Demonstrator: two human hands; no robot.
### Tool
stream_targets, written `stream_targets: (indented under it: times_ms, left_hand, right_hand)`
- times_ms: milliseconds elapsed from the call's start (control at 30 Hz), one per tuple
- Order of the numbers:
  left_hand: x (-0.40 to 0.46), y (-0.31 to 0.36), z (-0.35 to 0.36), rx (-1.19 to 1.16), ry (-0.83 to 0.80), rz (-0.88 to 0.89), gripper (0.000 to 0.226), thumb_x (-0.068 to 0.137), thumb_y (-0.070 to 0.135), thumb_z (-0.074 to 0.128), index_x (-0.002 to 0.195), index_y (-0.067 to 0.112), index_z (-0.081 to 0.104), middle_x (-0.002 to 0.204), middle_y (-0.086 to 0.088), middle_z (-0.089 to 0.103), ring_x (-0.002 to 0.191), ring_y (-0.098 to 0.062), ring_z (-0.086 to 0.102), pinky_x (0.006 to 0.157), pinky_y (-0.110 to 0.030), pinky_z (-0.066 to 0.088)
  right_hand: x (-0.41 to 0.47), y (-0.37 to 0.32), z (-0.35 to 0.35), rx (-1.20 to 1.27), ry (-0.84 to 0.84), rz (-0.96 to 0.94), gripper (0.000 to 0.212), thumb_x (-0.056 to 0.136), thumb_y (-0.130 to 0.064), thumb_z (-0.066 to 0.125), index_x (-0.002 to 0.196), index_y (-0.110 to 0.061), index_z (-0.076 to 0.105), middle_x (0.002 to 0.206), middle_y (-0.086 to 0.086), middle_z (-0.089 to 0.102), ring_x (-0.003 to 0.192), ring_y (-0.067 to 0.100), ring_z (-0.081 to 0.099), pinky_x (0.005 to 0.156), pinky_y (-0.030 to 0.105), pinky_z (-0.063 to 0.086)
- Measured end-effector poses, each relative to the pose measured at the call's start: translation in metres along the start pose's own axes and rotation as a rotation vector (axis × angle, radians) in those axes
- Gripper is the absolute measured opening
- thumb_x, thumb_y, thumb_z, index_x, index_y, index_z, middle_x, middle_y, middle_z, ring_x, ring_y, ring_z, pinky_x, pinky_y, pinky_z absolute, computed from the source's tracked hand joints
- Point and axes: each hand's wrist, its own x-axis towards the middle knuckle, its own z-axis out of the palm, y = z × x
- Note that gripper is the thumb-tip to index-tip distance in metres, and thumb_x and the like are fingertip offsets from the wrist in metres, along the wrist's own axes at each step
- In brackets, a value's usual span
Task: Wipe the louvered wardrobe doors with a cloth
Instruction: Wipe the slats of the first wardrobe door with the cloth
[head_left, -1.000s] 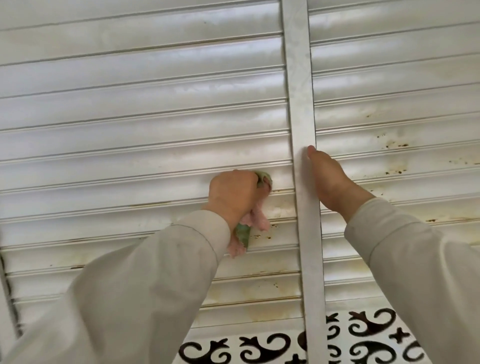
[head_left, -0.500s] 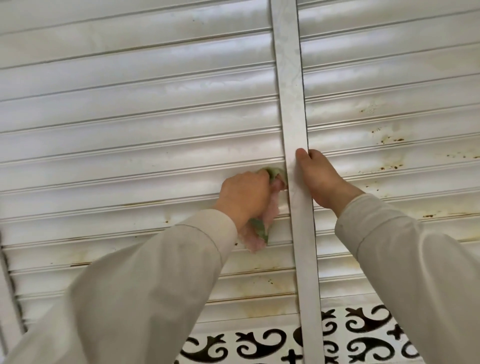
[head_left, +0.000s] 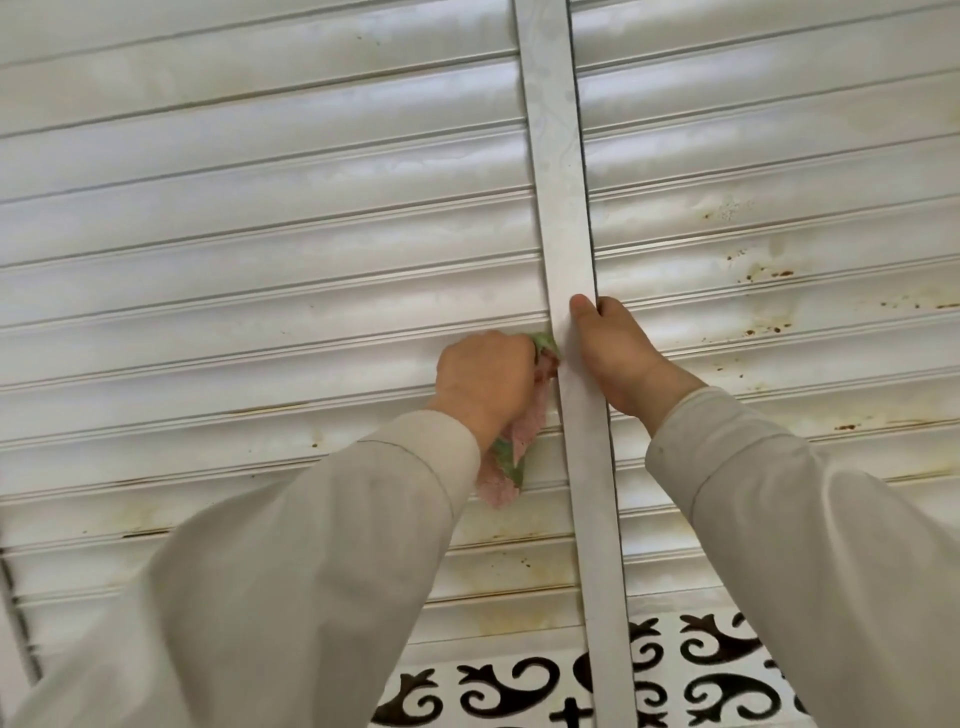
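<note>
- head view: I see white louvered doors (head_left: 260, 218) filling nearly the whole frame, horizontal slats running left to right on both sides
- vertical stile (head_left: 563, 208) splits left panel from right panel, plain pale strip running top to bottom
- slats look streaky and yellowed low down; brown rust-like specks (head_left: 763, 274) scattered on the right panel, a few brown lines on lower left slats
- below the slats a white panel with dark scroll cutouts (head_left: 509, 686) at bottom centre
- dark gap at the far left edge, can't tell what's behind it
- left hand (head_left: 485, 382) curled into a fist around the cloth (head_left: 511, 452), pressing it to a left-panel slat right against the stile
- cloth is pink with green patches, bunched; a bit pokes out above the knuckles, the rest hangs below the wrist
- right hand (head_left: 618, 353) on the stile's right edge, thumb lying on the stile face, fingers wrapped round behind the edge so I can't see their tips
- both hands just beside each other, only the stile between
- pale long sleeves (head_left: 291, 571) cover the lower slats and part of the scroll panel
</note>
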Motion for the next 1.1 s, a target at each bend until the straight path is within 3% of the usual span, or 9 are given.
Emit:
stream_targets:
  times_ms: [133, 333, 433, 533, 700, 833, 933, 1033, 1100]
  left_hand:
    - [-0.003, 0.003, 0.003, -0.089, -0.033, -0.059, 0.019, 0.098, 0.028, 0.048, 0.109, 0.021, 0.063, 0.107, -0.006, 0.064, 0.100, -0.031, 0.061, 0.071, -0.035, 0.039]
    - [-0.023, -0.057, 0.000, -0.017, -0.121, -0.216, 0.009, 0.095, 0.033, 0.051, 0.095, 0.026, 0.056, 0.100, -0.002, 0.061, 0.087, -0.026, 0.055, 0.072, -0.036, 0.042]
    - [-0.048, -0.108, -0.005, 0.068, -0.173, -0.332, 0.021, 0.094, 0.041, 0.050, 0.096, 0.023, 0.060, 0.079, 0.005, 0.052, 0.079, -0.024, 0.054, 0.070, -0.034, 0.044]
    - [-0.064, -0.137, -0.012, 0.130, -0.190, -0.394, 0.022, 0.094, 0.042, 0.046, 0.089, 0.024, 0.056, 0.075, 0.005, 0.050, 0.075, -0.022, 0.055, 0.068, -0.033, 0.046]
    - [-0.050, -0.121, -0.017, 0.089, -0.190, -0.288, 0.025, 0.098, 0.042, 0.043, 0.088, 0.025, 0.058, 0.091, 0.002, 0.060, 0.083, -0.024, 0.055, 0.072, -0.034, 0.044]
    - [-0.027, -0.045, -0.011, -0.063, -0.102, -0.138, 0.023, 0.099, 0.037, 0.044, 0.102, 0.025, 0.064, 0.108, -0.004, 0.065, 0.101, -0.030, 0.062, 0.073, -0.032, 0.038]
    - [-0.012, 0.000, -0.008, -0.135, -0.065, -0.058, 0.024, 0.100, 0.030, 0.044, 0.109, 0.021, 0.064, 0.111, -0.006, 0.064, 0.104, -0.031, 0.062, 0.073, -0.032, 0.037]
    - [-0.008, -0.002, 0.002, -0.142, -0.056, -0.054, 0.021, 0.100, 0.029, 0.046, 0.111, 0.022, 0.062, 0.110, -0.005, 0.065, 0.102, -0.031, 0.062, 0.072, -0.034, 0.038]
    - [-0.009, -0.012, 0.009, -0.154, -0.033, -0.062, 0.020, 0.099, 0.029, 0.048, 0.111, 0.022, 0.062, 0.109, -0.004, 0.066, 0.101, -0.030, 0.063, 0.071, -0.033, 0.038]
  right_hand:
    - [-0.003, 0.001, 0.001, -0.010, 0.018, -0.013, 0.044, 0.104, -0.044, 0.040, 0.131, -0.011, 0.050, 0.116, 0.003, 0.057, 0.100, 0.021, 0.055, 0.081, 0.030, 0.042]
    - [-0.006, -0.002, -0.004, -0.035, 0.033, -0.009, 0.038, 0.102, -0.044, 0.042, 0.120, -0.013, 0.056, 0.091, -0.007, 0.054, 0.080, 0.013, 0.051, 0.071, 0.028, 0.041]
    - [-0.011, -0.004, -0.005, -0.034, 0.021, 0.017, 0.036, 0.102, -0.045, 0.043, 0.121, -0.017, 0.055, 0.101, -0.003, 0.058, 0.091, 0.018, 0.055, 0.074, 0.029, 0.044]
    - [-0.012, -0.006, -0.004, -0.018, 0.007, 0.033, 0.040, 0.101, -0.047, 0.044, 0.123, -0.017, 0.056, 0.107, -0.001, 0.060, 0.096, 0.021, 0.057, 0.083, 0.033, 0.048]
    - [-0.013, -0.008, 0.001, -0.035, 0.040, 0.048, 0.041, 0.101, -0.045, 0.042, 0.123, -0.014, 0.056, 0.101, -0.001, 0.059, 0.092, 0.021, 0.057, 0.079, 0.031, 0.044]
    - [-0.017, -0.008, 0.006, -0.033, 0.077, 0.032, 0.040, 0.102, -0.043, 0.042, 0.123, -0.012, 0.056, 0.108, 0.002, 0.060, 0.097, 0.023, 0.058, 0.081, 0.030, 0.044]
    - [-0.018, -0.010, 0.005, -0.029, 0.108, 0.015, 0.039, 0.102, -0.041, 0.042, 0.122, -0.011, 0.057, 0.106, 0.003, 0.062, 0.096, 0.024, 0.060, 0.081, 0.031, 0.046]
    - [-0.020, -0.010, 0.010, -0.022, 0.161, 0.011, 0.037, 0.102, -0.037, 0.042, 0.123, -0.009, 0.056, 0.105, 0.001, 0.060, 0.094, 0.021, 0.056, 0.081, 0.028, 0.041]
    - [-0.023, -0.012, 0.025, -0.030, 0.233, 0.006, 0.041, 0.098, -0.038, 0.046, 0.126, -0.008, 0.054, 0.113, 0.004, 0.060, 0.103, 0.024, 0.057, 0.087, 0.031, 0.044]
